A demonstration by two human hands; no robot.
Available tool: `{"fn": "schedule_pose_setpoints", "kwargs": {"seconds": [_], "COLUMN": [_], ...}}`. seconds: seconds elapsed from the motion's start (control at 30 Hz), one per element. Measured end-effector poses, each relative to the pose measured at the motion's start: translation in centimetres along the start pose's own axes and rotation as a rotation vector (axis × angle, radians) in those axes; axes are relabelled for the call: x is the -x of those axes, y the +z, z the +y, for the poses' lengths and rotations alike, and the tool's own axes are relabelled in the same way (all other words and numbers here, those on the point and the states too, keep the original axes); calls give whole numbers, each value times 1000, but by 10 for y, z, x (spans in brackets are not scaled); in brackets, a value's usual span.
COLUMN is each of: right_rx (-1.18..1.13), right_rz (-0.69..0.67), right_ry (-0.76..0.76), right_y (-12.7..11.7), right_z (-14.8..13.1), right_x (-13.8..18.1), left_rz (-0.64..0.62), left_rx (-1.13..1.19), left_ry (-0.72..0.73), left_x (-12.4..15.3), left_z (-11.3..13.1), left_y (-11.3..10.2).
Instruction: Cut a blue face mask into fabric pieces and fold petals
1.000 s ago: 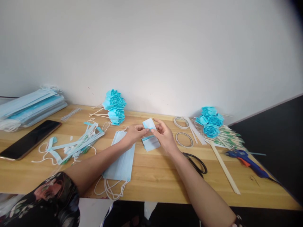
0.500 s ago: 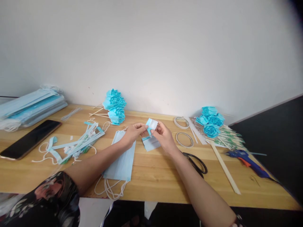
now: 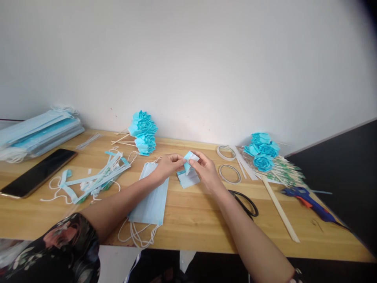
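Note:
Both hands meet over the middle of the wooden table [image 3: 194,220]. My left hand [image 3: 166,166] and my right hand [image 3: 205,169] pinch a small light blue piece of mask fabric [image 3: 189,159] between their fingertips; it is folded into a narrow shape. Right below it lies a small stack of cut blue fabric pieces [image 3: 188,179]. A whole blue face mask [image 3: 151,200] lies under my left forearm, its ear loops hanging over the front edge.
Black scissors [image 3: 246,202] lie by my right wrist. Two tape rolls [image 3: 229,173], wooden sticks [image 3: 278,210], blue fabric roses [image 3: 262,151] and a blue glue gun [image 3: 308,200] sit to the right. More roses [image 3: 143,131], cut strips [image 3: 94,181], a phone [image 3: 37,172] and stacked masks [image 3: 38,131] lie left.
The fabric piece, flat and held up a second ago, has been folded smaller and lowered a little between the fingertips. The hands have drawn closer together.

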State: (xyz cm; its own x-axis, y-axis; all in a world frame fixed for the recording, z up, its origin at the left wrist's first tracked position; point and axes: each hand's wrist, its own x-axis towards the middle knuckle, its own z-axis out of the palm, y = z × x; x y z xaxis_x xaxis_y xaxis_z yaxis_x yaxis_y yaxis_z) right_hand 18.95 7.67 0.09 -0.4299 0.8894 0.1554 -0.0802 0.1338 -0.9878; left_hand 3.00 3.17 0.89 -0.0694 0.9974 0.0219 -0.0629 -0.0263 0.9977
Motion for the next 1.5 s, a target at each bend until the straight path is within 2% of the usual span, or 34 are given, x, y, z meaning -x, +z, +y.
{"fn": "schedule_pose_setpoints", "kwargs": {"seconds": [0.13, 0.33, 0.5, 0.67, 0.97, 1.5], "right_rx": [56, 93, 129, 278, 422, 460], "right_rz": [36, 101, 85, 95, 26, 15], "right_ry": [-7, -58, -75, -98, -262, -224], "right_y": [-1, 0, -1, -3, -1, -1], "right_z": [-2, -4, -5, -7, -9, -6], "right_x": [-1, -2, -1, 1, 0, 1], "left_rz": [-62, -69, -32, -6, -5, 12], "left_rx": [-100, -79, -48, -18, 75, 2], "left_ry": [16, -11, -28, -45, -68, -14], "left_x": [1, 1, -1, -2, -3, -3], "left_z": [0, -1, -3, -3, -2, -2], "left_y": [2, 1, -2, -3, -4, -4]}}
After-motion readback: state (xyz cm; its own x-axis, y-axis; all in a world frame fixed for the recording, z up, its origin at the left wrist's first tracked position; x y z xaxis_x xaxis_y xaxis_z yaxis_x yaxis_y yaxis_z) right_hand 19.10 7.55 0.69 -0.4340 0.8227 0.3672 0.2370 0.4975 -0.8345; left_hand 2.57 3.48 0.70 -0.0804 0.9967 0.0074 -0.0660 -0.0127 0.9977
